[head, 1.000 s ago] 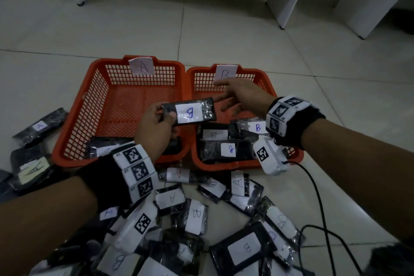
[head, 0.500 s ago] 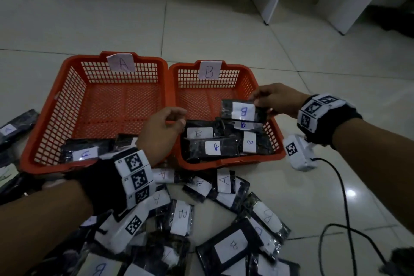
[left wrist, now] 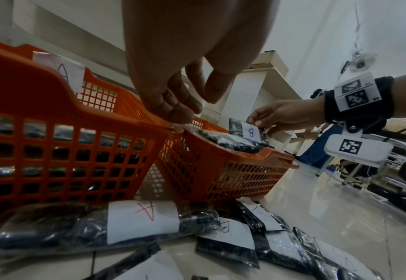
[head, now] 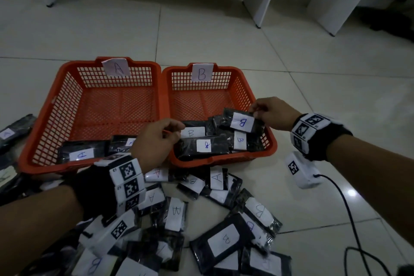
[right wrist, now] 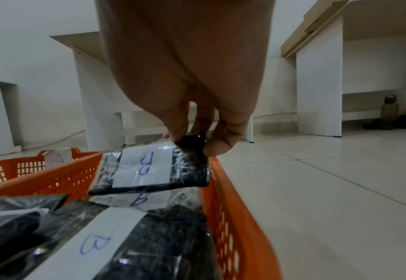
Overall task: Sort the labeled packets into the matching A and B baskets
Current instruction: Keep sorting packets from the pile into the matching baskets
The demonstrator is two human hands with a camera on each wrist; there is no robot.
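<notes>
- Pinching one end of a B packet [head: 242, 121] with right hand [head: 272, 112], thumb and fingertips closed on the wrapper's corner.
- Hanging away from the grip, long axis sloping down and leftward, low over the packets inside the B basket [head: 248, 87].
- Idling near the shared rims: left hand [head: 154, 141], fingers loosely curled, empty.
- Judged next: simply letting go, since the right hand is already over the matching basket.
</notes>
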